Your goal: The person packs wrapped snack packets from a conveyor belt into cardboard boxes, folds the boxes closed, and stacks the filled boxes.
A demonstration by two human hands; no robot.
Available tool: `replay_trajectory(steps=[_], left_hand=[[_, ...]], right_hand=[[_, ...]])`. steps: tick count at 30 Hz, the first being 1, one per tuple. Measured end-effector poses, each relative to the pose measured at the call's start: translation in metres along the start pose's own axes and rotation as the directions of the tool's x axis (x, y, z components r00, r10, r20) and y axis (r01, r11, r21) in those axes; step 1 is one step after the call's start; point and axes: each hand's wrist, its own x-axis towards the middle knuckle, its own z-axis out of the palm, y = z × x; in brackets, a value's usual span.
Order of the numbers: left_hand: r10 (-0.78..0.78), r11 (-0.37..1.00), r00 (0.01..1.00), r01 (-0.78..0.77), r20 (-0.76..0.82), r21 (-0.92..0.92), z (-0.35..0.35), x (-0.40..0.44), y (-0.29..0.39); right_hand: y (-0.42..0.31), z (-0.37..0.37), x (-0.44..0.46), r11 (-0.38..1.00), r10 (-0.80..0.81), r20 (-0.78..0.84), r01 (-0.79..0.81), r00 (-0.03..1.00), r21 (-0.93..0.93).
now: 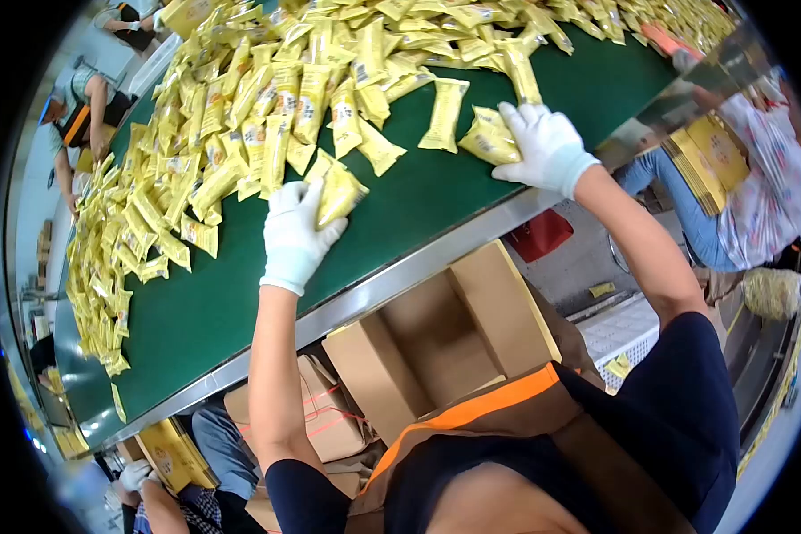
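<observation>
Both hands wear white gloves over a green belt (196, 329) heaped with small yellow wrapped packets (311, 98). My left hand (298, 230) has its fingers and thumb around a yellow packet (340, 191) at the near edge of the heap. To the right, my right hand (543, 147) grips another yellow packet (489, 136) between thumb and fingers; one more packet (521, 71) touches its fingertips. A single packet (444, 114) lies between the two hands. Below the belt edge, an open cardboard box (392, 369) stands in front of my body; its visible inside is shadowed.
A metal rail (365, 298) edges the belt. Taped brown cartons (325, 414) stand left of the box, a white crate (627, 343) right of it. Co-workers are at the upper left, lower left and right. A metal plate (685, 89) rises at the right.
</observation>
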Motion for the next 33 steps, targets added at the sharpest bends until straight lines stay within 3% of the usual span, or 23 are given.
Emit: replay_trajectory(steps=[1, 3, 5, 6, 8, 9, 10, 11, 12, 13, 15, 16, 19, 21, 23, 24, 25, 27, 29, 30, 31, 33], left_hand=[[0.009, 0.999, 0.998, -0.012, -0.063, -0.047, 0.005, 0.0, -0.006], [-0.08, 0.995, 0.993, 0.085, -0.086, 0.048, 0.009, 0.005, -0.008], [-0.242, 0.97, 0.957, 0.24, 0.158, 0.03, 0.002, 0.017, -0.003], [-0.22, 0.975, 0.963, 0.213, 0.159, 0.06, 0.001, 0.021, -0.001], [-0.219, 0.972, 0.961, 0.199, 0.17, 0.128, 0.0, 0.018, 0.002], [-0.209, 0.974, 0.97, 0.196, 0.122, 0.111, 0.001, 0.017, 0.005], [-0.241, 0.97, 0.958, 0.233, 0.154, 0.068, 0.001, 0.016, 0.005], [-0.274, 0.961, 0.945, 0.274, 0.18, 0.028, -0.001, 0.016, 0.005], [-0.257, 0.966, 0.948, 0.256, 0.186, 0.027, -0.004, 0.014, 0.005], [-0.233, 0.972, 0.954, 0.233, 0.187, 0.021, -0.008, 0.013, 0.007], [-0.275, 0.958, 0.916, 0.286, 0.291, 0.005, -0.026, 0.015, 0.016], [-0.242, 0.953, 0.949, 0.272, 0.202, -0.137, -0.023, 0.012, 0.005], [-0.229, 0.853, 0.972, 0.176, -0.049, -0.491, -0.024, 0.023, -0.034], [-0.334, 0.542, 0.943, 0.191, -0.001, -0.818, -0.029, 0.052, -0.048], [-0.327, 0.399, 0.923, 0.33, 0.203, -0.855, -0.004, 0.075, -0.075], [-0.231, 0.601, 0.96, 0.27, 0.159, -0.752, -0.013, 0.077, -0.062], [-0.217, 0.543, 0.962, 0.258, 0.164, -0.799, -0.013, 0.079, -0.055], [-0.215, 0.74, 0.963, 0.268, 0.16, -0.617, -0.01, 0.078, -0.056], [-0.098, 0.88, 0.985, 0.152, 0.141, -0.449, -0.008, 0.055, -0.05], [-0.089, 0.935, 0.972, 0.156, 0.217, -0.319, -0.017, 0.036, -0.038], [-0.111, 0.993, 0.958, 0.116, 0.265, -0.003, -0.028, 0.015, -0.016], [0.014, 0.993, 0.997, -0.024, 0.079, 0.119, -0.017, -0.028, -0.002]], right_hand=[[0.0, 0.011, -0.003, 0.999, 0.026, -0.018, -0.026, 0.999, -0.022], [0.008, 0.011, 0.004, 0.97, 0.138, 0.158, -0.165, 0.978, 0.178], [0.024, 0.014, 0.012, 0.89, 0.138, 0.297, -0.25, 0.945, 0.381], [0.032, 0.013, 0.015, 0.8, 0.227, 0.227, -0.314, 0.947, 0.511], [0.047, 0.01, 0.025, 0.533, 0.42, 0.088, -0.324, 0.903, 0.782], [0.061, 0.02, 0.042, 0.194, 0.462, 0.082, -0.191, 0.883, 0.962], [0.076, 0.017, 0.056, -0.037, 0.37, 0.057, -0.047, 0.927, 0.998], [0.078, 0.013, 0.062, -0.209, 0.328, 0.149, -0.082, 0.933, 0.974], [0.086, 0.03, 0.074, -0.277, 0.289, 0.233, -0.152, 0.928, 0.949], [0.074, 0.039, 0.083, -0.173, 0.357, 0.219, -0.167, 0.908, 0.971], [0.073, 0.043, 0.096, 0.246, 0.254, 0.145, -0.208, 0.956, 0.947], [0.064, 0.039, 0.098, 0.408, 0.277, 0.128, -0.237, 0.952, 0.882], [0.065, 0.03, 0.083, 0.569, 0.32, 0.167, -0.33, 0.932, 0.753], [0.052, 0.012, 0.058, 0.744, 0.25, 0.052, -0.226, 0.967, 0.629], [0.041, 0.014, 0.039, 0.842, 0.113, -0.073, -0.057, 0.991, 0.536], [0.035, 0.012, 0.033, 0.864, 0.1, -0.045, -0.065, 0.994, 0.499], [0.03, 0.011, 0.029, 0.884, 0.092, -0.013, -0.075, 0.996, 0.462], [0.028, 0.019, 0.022, 0.904, 0.066, -0.082, -0.024, 0.994, 0.428], [0.025, 0.0, 0.014, 0.923, 0.018, -0.128, 0.033, 0.992, 0.384], [0.026, -0.006, 0.007, 0.941, -0.049, -0.227, 0.121, 0.973, 0.315], [0.025, -0.014, 0.001, 0.942, -0.128, -0.321, 0.216, 0.939, 0.256], [0.022, -0.021, -0.008, 0.965, -0.155, -0.24, 0.198, 0.958, 0.17]])
